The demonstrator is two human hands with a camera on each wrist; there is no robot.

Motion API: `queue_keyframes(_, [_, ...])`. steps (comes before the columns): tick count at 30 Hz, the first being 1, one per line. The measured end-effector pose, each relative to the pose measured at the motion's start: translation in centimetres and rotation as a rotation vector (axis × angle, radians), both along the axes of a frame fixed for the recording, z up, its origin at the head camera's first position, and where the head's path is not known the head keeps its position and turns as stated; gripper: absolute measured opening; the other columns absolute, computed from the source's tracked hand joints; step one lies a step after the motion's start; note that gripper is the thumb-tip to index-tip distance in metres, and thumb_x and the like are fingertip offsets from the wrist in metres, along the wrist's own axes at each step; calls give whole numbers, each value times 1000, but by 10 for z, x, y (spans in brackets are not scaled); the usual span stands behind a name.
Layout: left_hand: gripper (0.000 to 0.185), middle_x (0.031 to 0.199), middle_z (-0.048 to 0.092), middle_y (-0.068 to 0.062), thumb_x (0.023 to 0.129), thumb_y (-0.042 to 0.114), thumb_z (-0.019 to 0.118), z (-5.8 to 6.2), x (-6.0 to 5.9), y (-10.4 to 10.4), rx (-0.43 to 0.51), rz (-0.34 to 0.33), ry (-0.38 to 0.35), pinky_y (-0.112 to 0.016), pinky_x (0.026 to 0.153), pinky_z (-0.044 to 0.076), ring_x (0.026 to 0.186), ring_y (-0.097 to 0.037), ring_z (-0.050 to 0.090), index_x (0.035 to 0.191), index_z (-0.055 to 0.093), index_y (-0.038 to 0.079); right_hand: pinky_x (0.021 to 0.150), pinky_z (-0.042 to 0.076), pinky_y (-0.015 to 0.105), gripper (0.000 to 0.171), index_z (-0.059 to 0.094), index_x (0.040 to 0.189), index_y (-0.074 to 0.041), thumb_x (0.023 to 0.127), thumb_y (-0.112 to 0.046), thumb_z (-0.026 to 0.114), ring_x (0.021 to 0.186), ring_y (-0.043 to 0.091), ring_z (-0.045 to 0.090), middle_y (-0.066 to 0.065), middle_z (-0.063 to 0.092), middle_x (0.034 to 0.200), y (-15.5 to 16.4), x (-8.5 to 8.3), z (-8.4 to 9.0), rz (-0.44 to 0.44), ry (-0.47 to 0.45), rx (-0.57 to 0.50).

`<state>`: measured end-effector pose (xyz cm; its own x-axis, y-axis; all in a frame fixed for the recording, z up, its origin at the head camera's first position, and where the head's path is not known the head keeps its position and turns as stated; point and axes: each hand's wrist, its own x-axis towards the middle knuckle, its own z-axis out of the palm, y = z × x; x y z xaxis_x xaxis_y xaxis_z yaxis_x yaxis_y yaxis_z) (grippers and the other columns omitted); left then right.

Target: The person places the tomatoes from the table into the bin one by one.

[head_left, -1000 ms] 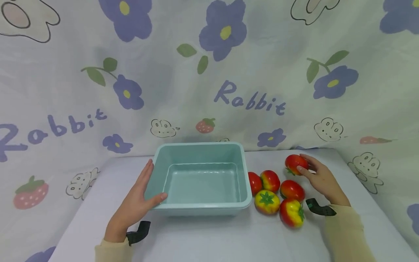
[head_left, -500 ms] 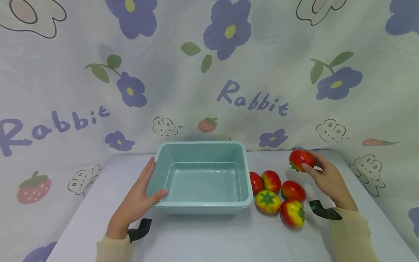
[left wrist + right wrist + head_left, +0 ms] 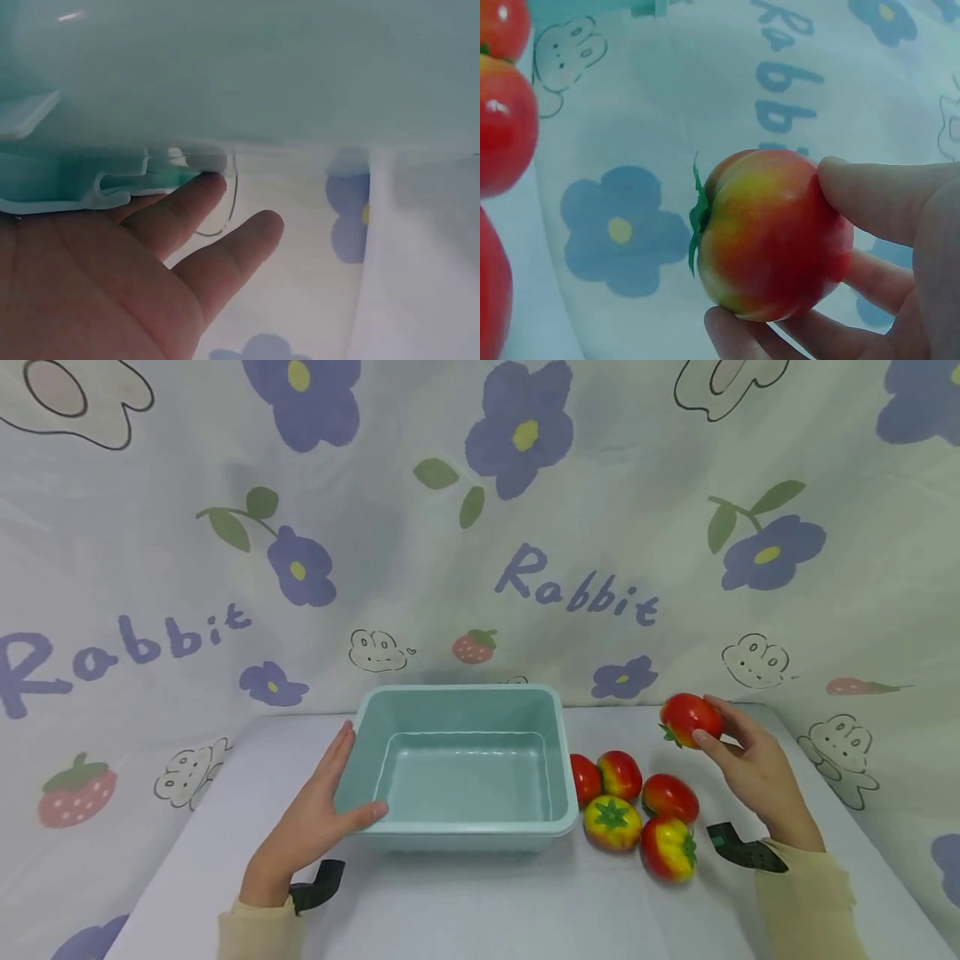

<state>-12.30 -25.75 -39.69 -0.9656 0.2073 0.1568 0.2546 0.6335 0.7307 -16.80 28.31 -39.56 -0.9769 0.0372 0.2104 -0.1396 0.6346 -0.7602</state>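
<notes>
My right hand (image 3: pixel 756 770) pinches a red tomato (image 3: pixel 692 720) between thumb and fingers, above the table at the right. The right wrist view shows that tomato (image 3: pixel 772 236) with a yellow patch and its green leafy stem pointing left. My left hand (image 3: pixel 306 828) rests against the left side of a pale green plastic basin (image 3: pixel 457 830). Its fingers lie straight along the outer wall and its thumb lies over the front left corner. In the left wrist view, fingers (image 3: pixel 232 259) extend beneath the basin's rim (image 3: pixel 67 204).
Several red and yellow tomatoes (image 3: pixel 670 797) lie clustered right of the basin; one is partly hidden by its rim. A white cloth covers the table (image 3: pixel 480 910). Behind it hangs a printed curtain (image 3: pixel 420 568) with flowers and rabbits.
My right hand has lifted the tomato up off the table, slightly to the right, and now holds it nearly still. The left hand and basin look the same, apart from a slight camera shift.
</notes>
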Motion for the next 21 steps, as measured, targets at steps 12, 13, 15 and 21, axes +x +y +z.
queue_keyframes(12, [119, 169, 0, -6, 80, 38, 84, 0, 0, 2, -21, 22, -20, -76, 108, 19, 153, -39, 6, 163, 3, 12, 79, 42, 2, 64, 38, 156, -14, 100, -30, 64, 126, 45, 50, 22, 48, 146, -22, 12, 10, 38, 65, -15])
queue_keyframes(13, [119, 169, 0, -6, 80, 38, 84, 0, 0, 2, -22, 19, -18, -76, 109, 19, 153, -38, 6, 163, 3, 12, 79, 42, 2, 64, 38, 156, -15, 99, -30, 65, 127, 43, 50, 21, 49, 146, -24, 13, 11, 33, 66, -17])
queue_keyframes(15, [119, 169, 0, -6, 80, 39, 84, -1, -1, 2, -26, 15, -15, -76, 109, 19, 153, -38, 5, 163, 3, 12, 80, 42, 1, 63, 39, 155, -16, 99, -29, 65, 128, 42, 49, 19, 49, 147, -28, 14, 12, 42, 83, -27])
queue_keyframes(21, [119, 169, 0, -4, 80, 40, 83, -1, 0, 1, -30, 24, -22, -76, 109, 19, 153, -38, 5, 163, 3, 12, 83, 42, 2, 62, 42, 154, -16, 98, -22, 67, 127, 41, 50, 17, 51, 146, -40, 18, 14, 88, 155, -33])
